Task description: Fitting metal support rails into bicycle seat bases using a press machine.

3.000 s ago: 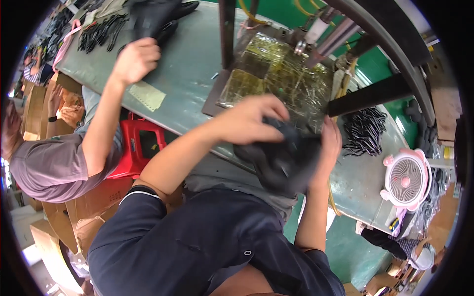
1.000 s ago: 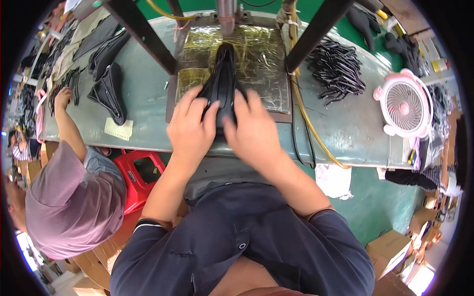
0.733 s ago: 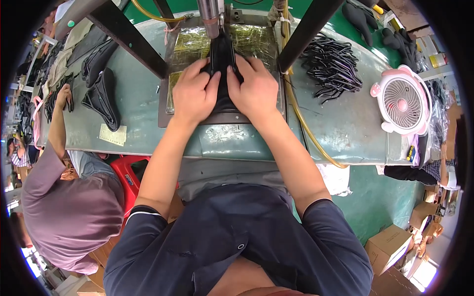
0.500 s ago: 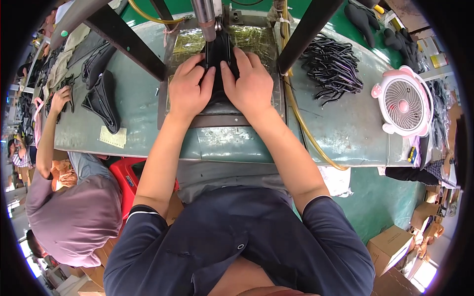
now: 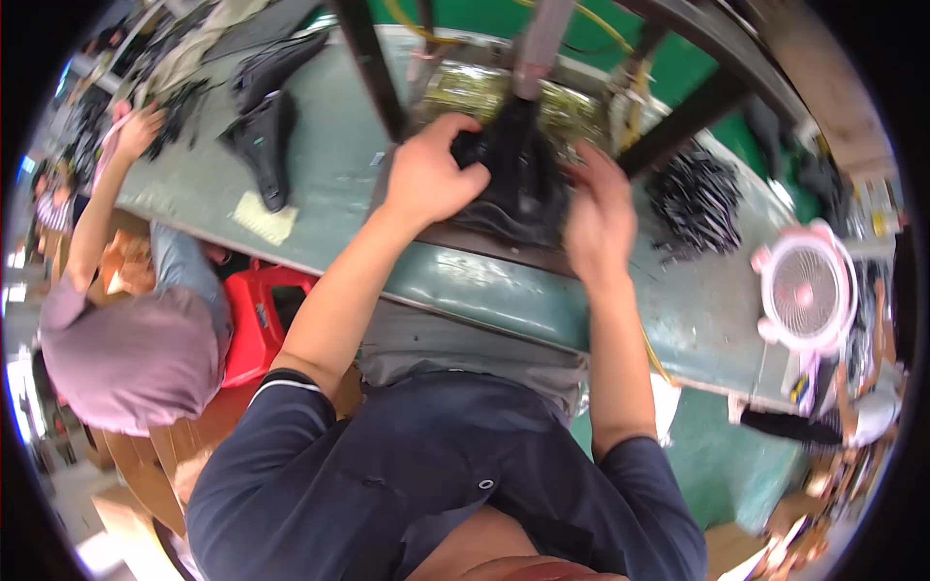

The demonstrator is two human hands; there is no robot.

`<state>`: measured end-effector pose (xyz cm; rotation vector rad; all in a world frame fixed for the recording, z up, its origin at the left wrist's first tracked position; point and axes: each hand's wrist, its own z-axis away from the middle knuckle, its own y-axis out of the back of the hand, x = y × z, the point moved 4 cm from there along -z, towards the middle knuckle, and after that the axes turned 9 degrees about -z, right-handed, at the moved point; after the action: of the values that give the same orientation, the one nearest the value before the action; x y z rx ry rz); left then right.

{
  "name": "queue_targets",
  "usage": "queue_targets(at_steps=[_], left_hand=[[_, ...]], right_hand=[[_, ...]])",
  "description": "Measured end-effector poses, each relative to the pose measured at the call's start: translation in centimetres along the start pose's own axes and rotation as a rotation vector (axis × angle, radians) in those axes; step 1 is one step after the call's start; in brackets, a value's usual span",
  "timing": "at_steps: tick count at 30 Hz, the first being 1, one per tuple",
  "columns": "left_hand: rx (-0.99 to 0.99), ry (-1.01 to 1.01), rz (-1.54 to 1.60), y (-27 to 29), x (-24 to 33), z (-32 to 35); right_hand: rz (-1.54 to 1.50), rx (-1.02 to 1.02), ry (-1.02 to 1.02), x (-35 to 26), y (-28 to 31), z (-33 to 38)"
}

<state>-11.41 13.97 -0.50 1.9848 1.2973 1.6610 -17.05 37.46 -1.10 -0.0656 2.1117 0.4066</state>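
A black fabric piece [image 5: 518,184] is being gripped at twelve o'clock on a dark press plate [image 5: 484,237], under a grey metal post [image 5: 539,44]. The left hand [image 5: 426,179] is being kept clamped on the piece's left edge; the right hand [image 5: 599,218], blurred, is being pressed against its right side, though whether its fingers are closed cannot be told. At ten o'clock, black pieces [image 5: 262,136] are lying on the green workbench [image 5: 329,184]; a co-worker's hand [image 5: 139,131] is being rested nearby. A pink fan [image 5: 804,290] is standing at three o'clock, near a heap of black strips [image 5: 697,198].
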Motion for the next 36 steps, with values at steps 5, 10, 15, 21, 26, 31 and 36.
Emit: queue_targets(at_steps=[5, 10, 15, 21, 26, 31, 36], left_hand=[[-0.584, 0.084, 0.675, 0.8, 2.7, 4.8], [-0.239, 0.104, 0.708, 5.8, 1.5, 4.7], [0.567, 0.396, -0.631, 16.8, -10.9, 6.8], [0.084, 0.823, -0.779, 16.1, -17.4, 3.7], [0.072, 0.848, -0.573, 17.0, -20.5, 7.3], [0.115, 0.481, 0.003, 15.1, -16.9, 16.5], [-0.302, 0.071, -0.057, 15.6, -10.3, 15.7]], right_hand=[[0.471, -0.185, 0.26, 0.5, 3.3, 3.9], [-1.266, 0.413, -0.474, 16.5, 14.9, 11.5], [-0.272, 0.569, -0.196, 2.5, 13.7, 4.2], [-0.609, 0.704, -0.243, 9.3, 23.8, -10.2], [-0.146, 0.641, 0.045, 2.1, 15.0, -1.6], [-0.009, 0.226, 0.214, -0.8, 9.4, 3.4], [0.044, -0.383, 0.516, -7.8, 1.1, 2.3]])
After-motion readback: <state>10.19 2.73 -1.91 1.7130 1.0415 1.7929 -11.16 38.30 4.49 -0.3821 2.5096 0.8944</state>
